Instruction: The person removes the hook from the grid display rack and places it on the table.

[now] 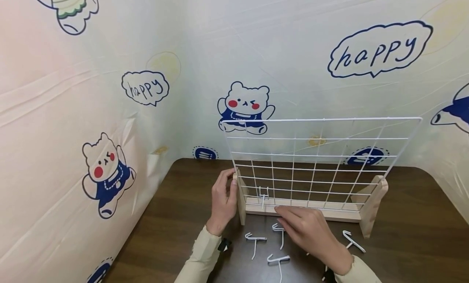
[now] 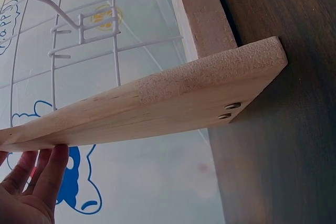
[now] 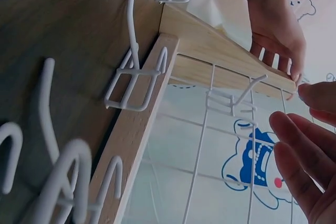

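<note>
My left hand (image 1: 224,199) holds the left wooden side panel (image 2: 173,98) of a stand near its upper end, thumb and fingers on either side. A white wire grid (image 1: 322,119) stands upright in the stand, leaning back. One white wire hook (image 3: 231,102) hangs on its lower left part. In front of the grid's bottom is my right hand (image 1: 311,230); the right wrist view shows its thumb and fingers apart with nothing between them. On the table below lie several loose hooks, among them one on the left (image 1: 255,239) and one nearer me (image 1: 279,259).
Another loose hook (image 1: 353,242) lies right of my right hand, before the right wooden panel (image 1: 374,205). A wooden bar (image 1: 340,215) joins the two panels at the bottom. The dark wooden table (image 1: 176,197) backs onto a printed curtain (image 1: 286,71).
</note>
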Available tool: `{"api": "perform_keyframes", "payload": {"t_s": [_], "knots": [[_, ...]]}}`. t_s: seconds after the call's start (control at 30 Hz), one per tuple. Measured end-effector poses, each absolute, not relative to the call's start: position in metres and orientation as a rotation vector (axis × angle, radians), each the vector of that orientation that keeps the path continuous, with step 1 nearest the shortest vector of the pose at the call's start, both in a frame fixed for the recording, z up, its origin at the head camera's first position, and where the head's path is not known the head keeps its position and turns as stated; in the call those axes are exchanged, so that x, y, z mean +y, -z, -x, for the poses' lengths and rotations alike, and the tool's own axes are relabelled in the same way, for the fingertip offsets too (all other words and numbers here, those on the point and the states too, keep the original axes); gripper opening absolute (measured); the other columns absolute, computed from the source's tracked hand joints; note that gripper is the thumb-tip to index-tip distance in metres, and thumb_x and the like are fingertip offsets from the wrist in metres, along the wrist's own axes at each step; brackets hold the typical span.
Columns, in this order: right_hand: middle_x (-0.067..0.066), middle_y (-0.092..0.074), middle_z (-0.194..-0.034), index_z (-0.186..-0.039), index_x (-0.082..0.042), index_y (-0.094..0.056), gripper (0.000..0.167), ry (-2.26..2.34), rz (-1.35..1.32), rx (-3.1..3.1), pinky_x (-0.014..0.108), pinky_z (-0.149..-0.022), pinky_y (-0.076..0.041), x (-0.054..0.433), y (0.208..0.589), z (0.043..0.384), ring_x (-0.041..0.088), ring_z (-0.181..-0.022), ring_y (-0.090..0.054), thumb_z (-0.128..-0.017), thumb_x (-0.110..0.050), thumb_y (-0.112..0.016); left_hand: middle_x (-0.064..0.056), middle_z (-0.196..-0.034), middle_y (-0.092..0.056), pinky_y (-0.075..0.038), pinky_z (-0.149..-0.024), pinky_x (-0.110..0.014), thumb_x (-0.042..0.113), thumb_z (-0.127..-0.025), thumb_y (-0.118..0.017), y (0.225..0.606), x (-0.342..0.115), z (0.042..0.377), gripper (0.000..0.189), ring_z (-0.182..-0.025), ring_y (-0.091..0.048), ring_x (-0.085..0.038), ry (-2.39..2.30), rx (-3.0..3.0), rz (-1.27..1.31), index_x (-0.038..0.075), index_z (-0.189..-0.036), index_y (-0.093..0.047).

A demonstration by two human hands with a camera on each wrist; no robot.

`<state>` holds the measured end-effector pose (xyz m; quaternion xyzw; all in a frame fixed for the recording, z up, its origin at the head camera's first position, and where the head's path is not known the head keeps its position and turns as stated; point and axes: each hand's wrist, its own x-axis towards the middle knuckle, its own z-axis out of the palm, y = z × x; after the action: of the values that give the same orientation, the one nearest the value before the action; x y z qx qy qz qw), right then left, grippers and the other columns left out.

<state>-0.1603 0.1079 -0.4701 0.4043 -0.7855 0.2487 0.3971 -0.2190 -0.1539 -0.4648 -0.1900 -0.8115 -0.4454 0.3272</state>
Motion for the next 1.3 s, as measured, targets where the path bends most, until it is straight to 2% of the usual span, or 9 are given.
{"api": "perform_keyframes", "payload": {"t_s": [0.2,0.4,0.53,0.6,0.67,0.77,0.83,1.07,1.3], "knots": [[0.0,-0.082,-0.096,-0.112,-0.014,-0.078,0.033,-0.61,-1.018,-2.0,0.028,-0.052,-0.055,0.1,0.471,0.167,0.013,-0.071,-0.077,-0.109,-0.033,-0.052,-0.011,-0.125,-0.069,-0.065,-0.074,-0.033,0.011,-0.107,-0.051,0.464,-0.154,0.219,0.028,-0.104,-0.069,-0.02,1.176,-2.134,0.485,0.005,-0.131,-0.064],[-0.001,-0.082,-0.095,-0.116,-0.016,-0.077,0.021,-0.593,-1.026,-2.001,0.026,-0.048,-0.051,0.093,0.469,0.172,0.012,-0.064,-0.074,-0.098,-0.023,-0.068,-0.011,-0.123,-0.069,-0.065,-0.074,-0.036,0.012,-0.107,-0.051,0.462,-0.155,0.221,0.028,-0.104,-0.069,-0.021,1.163,-2.126,0.49,0.003,-0.131,-0.064],[-0.001,-0.082,-0.096,-0.115,-0.015,-0.078,0.024,-0.561,-1.0,-2.027,0.027,-0.046,-0.049,0.088,0.469,0.175,0.013,-0.063,-0.074,-0.104,-0.027,-0.061,-0.01,-0.123,-0.069,-0.065,-0.074,-0.037,0.012,-0.107,-0.051,0.46,-0.155,0.223,0.028,-0.104,-0.069,-0.021,1.164,-2.125,0.494,0.005,-0.131,-0.064],[-0.001,-0.082,-0.095,-0.115,-0.015,-0.078,0.024,-0.54,-0.981,-2.041,0.027,-0.044,-0.046,0.085,0.469,0.177,0.014,-0.061,-0.073,-0.103,-0.028,-0.062,-0.01,-0.123,-0.069,-0.065,-0.075,-0.037,0.013,-0.107,-0.051,0.459,-0.155,0.224,0.028,-0.104,-0.068,-0.02,1.166,-2.127,0.494,0.007,-0.131,-0.064],[-0.001,-0.082,-0.094,-0.116,-0.016,-0.077,0.022,-0.523,-0.963,-2.057,0.028,-0.043,-0.044,0.083,0.469,0.179,0.015,-0.06,-0.072,-0.097,-0.024,-0.07,-0.01,-0.123,-0.069,-0.065,-0.075,-0.037,0.013,-0.107,-0.051,0.459,-0.155,0.223,0.027,-0.104,-0.068,-0.02,1.171,-2.13,0.49,0.008,-0.131,-0.064],[-0.001,-0.082,-0.094,-0.117,-0.016,-0.077,0.039,-0.511,-0.945,-2.084,0.031,-0.043,-0.045,0.079,0.47,0.18,0.017,-0.059,-0.072,-0.079,-0.019,-0.083,-0.011,-0.123,-0.069,-0.065,-0.074,-0.037,0.013,-0.107,-0.051,0.459,-0.155,0.222,0.028,-0.104,-0.069,-0.02,1.175,-2.131,0.485,0.009,-0.132,-0.064],[-0.001,-0.082,-0.094,-0.117,-0.016,-0.077,0.042,-0.504,-0.936,-2.102,0.033,-0.044,-0.047,0.077,0.471,0.182,0.018,-0.06,-0.073,-0.075,-0.018,-0.086,-0.011,-0.123,-0.069,-0.065,-0.073,-0.036,0.013,-0.107,-0.051,0.46,-0.155,0.221,0.028,-0.103,-0.069,-0.02,1.175,-2.133,0.48,0.009,-0.132,-0.064],[-0.002,-0.081,-0.087,-0.113,-0.017,-0.077,0.041,-0.491,-0.924,-2.128,0.032,-0.043,-0.046,0.071,0.477,0.185,0.017,-0.054,-0.068,-0.074,-0.015,-0.089,-0.009,-0.125,-0.069,-0.064,-0.073,-0.031,0.013,-0.107,-0.051,0.463,-0.154,0.219,0.029,-0.104,-0.068,-0.019,1.175,-2.144,0.481,0.01,-0.133,-0.063],[-0.003,-0.081,-0.087,-0.111,-0.018,-0.078,0.036,-0.507,-0.935,-2.151,0.032,-0.045,-0.048,0.066,0.479,0.187,0.015,-0.056,-0.07,-0.077,-0.014,-0.088,-0.009,-0.125,-0.069,-0.065,-0.075,-0.032,0.013,-0.108,-0.051,0.465,-0.155,0.218,0.029,-0.105,-0.069,-0.02,1.189,-2.152,0.477,0.011,-0.134,-0.063]]}}
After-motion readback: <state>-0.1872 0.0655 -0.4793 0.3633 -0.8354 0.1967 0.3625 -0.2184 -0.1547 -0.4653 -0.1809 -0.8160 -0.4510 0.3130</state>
